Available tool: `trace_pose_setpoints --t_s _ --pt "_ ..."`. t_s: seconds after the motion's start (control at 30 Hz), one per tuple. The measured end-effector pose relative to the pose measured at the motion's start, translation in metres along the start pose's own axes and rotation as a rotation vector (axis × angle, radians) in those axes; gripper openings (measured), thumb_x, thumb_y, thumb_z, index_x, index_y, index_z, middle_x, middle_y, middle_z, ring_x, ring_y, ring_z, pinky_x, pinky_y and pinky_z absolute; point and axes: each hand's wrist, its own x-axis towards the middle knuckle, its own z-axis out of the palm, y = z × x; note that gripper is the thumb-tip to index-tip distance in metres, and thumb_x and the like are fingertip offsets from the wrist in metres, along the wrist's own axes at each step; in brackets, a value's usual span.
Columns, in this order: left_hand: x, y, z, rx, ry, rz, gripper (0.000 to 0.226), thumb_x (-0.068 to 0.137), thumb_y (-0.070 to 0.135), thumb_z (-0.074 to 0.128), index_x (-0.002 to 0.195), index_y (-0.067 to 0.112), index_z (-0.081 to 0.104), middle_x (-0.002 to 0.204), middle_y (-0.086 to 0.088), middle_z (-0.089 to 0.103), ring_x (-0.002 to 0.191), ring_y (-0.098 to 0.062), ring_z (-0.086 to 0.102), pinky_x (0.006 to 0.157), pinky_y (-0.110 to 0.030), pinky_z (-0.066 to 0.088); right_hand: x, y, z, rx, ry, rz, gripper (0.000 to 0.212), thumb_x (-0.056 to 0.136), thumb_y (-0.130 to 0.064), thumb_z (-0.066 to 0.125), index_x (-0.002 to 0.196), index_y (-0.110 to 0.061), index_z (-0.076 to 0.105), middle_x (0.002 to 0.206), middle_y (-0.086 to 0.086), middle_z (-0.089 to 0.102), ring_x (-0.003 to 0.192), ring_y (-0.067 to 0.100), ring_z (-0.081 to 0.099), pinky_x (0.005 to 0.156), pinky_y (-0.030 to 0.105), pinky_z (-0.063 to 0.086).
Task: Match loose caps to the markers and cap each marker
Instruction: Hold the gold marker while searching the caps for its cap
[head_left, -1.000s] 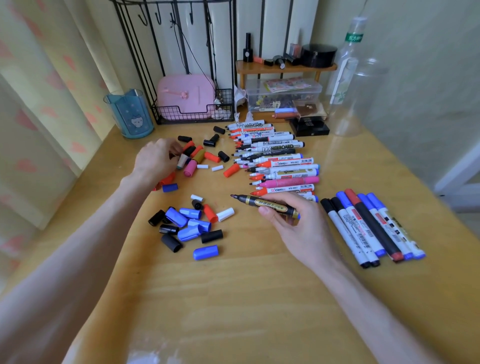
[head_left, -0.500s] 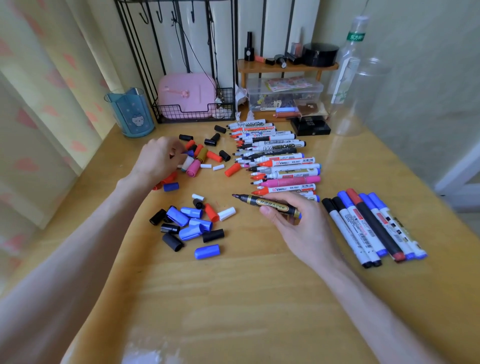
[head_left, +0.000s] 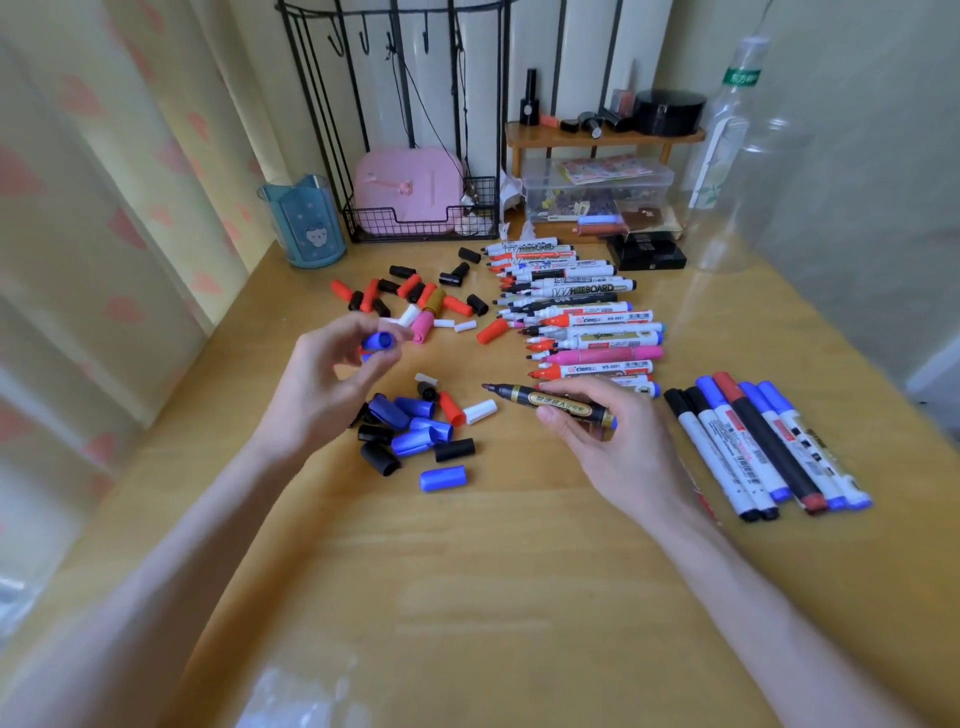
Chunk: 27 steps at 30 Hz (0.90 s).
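left hand (head_left: 326, 382) pinching, right hand (head_left: 618, 447) gripping

Soft daylight on a yellow wooden table (head_left: 467, 597), glare pooling at its near edge. Down the left, a pale curtain (head_left: 78, 234) dotted with pink hearts. Far side, a black wire rack (head_left: 415, 228) with a pink case (head_left: 410, 182) in its basket, a blue cup (head_left: 306, 228) just left of it. Further right, a small wooden shelf (head_left: 602, 137) over a clear plastic box (head_left: 550, 197). Plain pale green wall (head_left: 857, 156) on the right.
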Motion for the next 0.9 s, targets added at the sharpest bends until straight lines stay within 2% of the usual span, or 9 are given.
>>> trace_pose_setpoints --t_s 0.03,0.1,0.2,0.3,0.37,0.47,0.57,0.73,0.9 --pt "-0.008 0.002 0.000 -0.024 0.015 -0.006 0.015 0.096 0.016 0.075 0.099 0.030 0.075 0.111 0.005 0.072 0.104 -0.017 0.066 0.084 -0.032 0.046 0.000 0.000 0.000 0.000 -0.010 0.002 0.018 0.094 -0.036 0.077 0.112 -0.035 0.076 0.107 -0.022 0.072 0.099 0.004 0.066 0.079 0.028 0.054" --pt "-0.022 0.007 0.002 -0.021 0.032 -0.027 0.013 0.091 0.027 0.079 0.101 0.035 0.079 0.100 0.004 0.061 0.092 -0.011 0.056 0.076 -0.022 0.041 0.000 0.000 0.001 -0.005 -0.024 0.004 0.019 0.093 -0.035 0.078 0.112 -0.037 0.076 0.106 -0.021 0.072 0.092 0.006 0.064 0.071 0.022 0.048" --pt "-0.037 0.018 0.009 -0.098 0.052 -0.087 0.015 0.086 0.034 0.078 0.100 0.031 0.081 0.087 -0.009 0.060 0.077 -0.024 0.053 0.068 -0.027 0.041 -0.001 -0.002 0.003 0.006 -0.019 0.008 0.019 0.092 -0.032 0.079 0.111 -0.034 0.077 0.104 -0.022 0.072 0.089 0.004 0.063 0.068 0.016 0.044" --pt "-0.046 0.028 0.018 -0.245 0.059 -0.143 0.011 0.086 0.031 0.077 0.097 0.029 0.079 0.095 0.005 0.077 0.085 -0.021 0.073 0.077 -0.034 0.055 -0.001 -0.002 0.003 0.024 -0.025 0.015 0.020 0.092 -0.032 0.079 0.112 -0.035 0.077 0.107 -0.023 0.072 0.097 0.005 0.065 0.072 0.023 0.051" --pt "-0.050 0.029 0.022 -0.261 0.045 -0.159 0.015 0.087 0.030 0.077 0.102 0.030 0.078 0.094 0.012 0.079 0.082 -0.020 0.074 0.076 -0.030 0.057 0.000 0.000 0.002 0.028 -0.034 0.014 0.020 0.092 -0.032 0.079 0.112 -0.037 0.076 0.109 -0.023 0.072 0.100 0.006 0.065 0.073 0.027 0.052" --pt "-0.052 0.030 0.025 -0.245 0.010 -0.155 0.024 0.090 0.020 0.077 0.113 0.021 0.072 0.076 0.003 0.075 0.062 -0.019 0.067 0.065 -0.022 0.052 0.000 0.002 0.002 -0.002 -0.046 -0.006 0.025 0.091 -0.028 0.080 0.112 -0.040 0.076 0.114 -0.022 0.070 0.106 0.006 0.064 0.072 0.021 0.047" --pt "-0.052 0.033 0.025 -0.275 -0.010 -0.189 0.024 0.087 0.025 0.078 0.101 0.009 0.066 0.067 0.004 0.072 0.056 -0.017 0.061 0.060 -0.018 0.046 0.000 0.001 0.002 -0.005 -0.052 -0.028 0.026 0.091 -0.026 0.080 0.113 -0.040 0.076 0.116 -0.022 0.069 0.110 0.005 0.063 0.073 0.021 0.047" --pt "-0.057 0.034 0.027 -0.174 -0.026 -0.165 0.017 0.082 0.040 0.078 0.089 0.024 0.079 0.060 0.015 0.060 0.053 -0.006 0.040 0.055 -0.015 0.032 0.000 -0.004 0.004 0.056 -0.066 -0.104 0.026 0.090 -0.017 0.080 0.112 -0.032 0.078 0.110 -0.013 0.070 0.106 0.013 0.066 0.072 0.026 0.050" --pt "-0.057 0.030 0.027 -0.149 -0.003 -0.206 0.011 0.095 0.025 0.074 0.104 0.025 0.079 0.049 0.002 0.056 0.049 -0.007 0.041 0.054 -0.016 0.034 0.000 -0.005 0.004 0.068 -0.068 -0.126 0.027 0.090 -0.015 0.080 0.112 -0.030 0.078 0.110 -0.012 0.070 0.107 0.014 0.065 0.075 0.030 0.052"
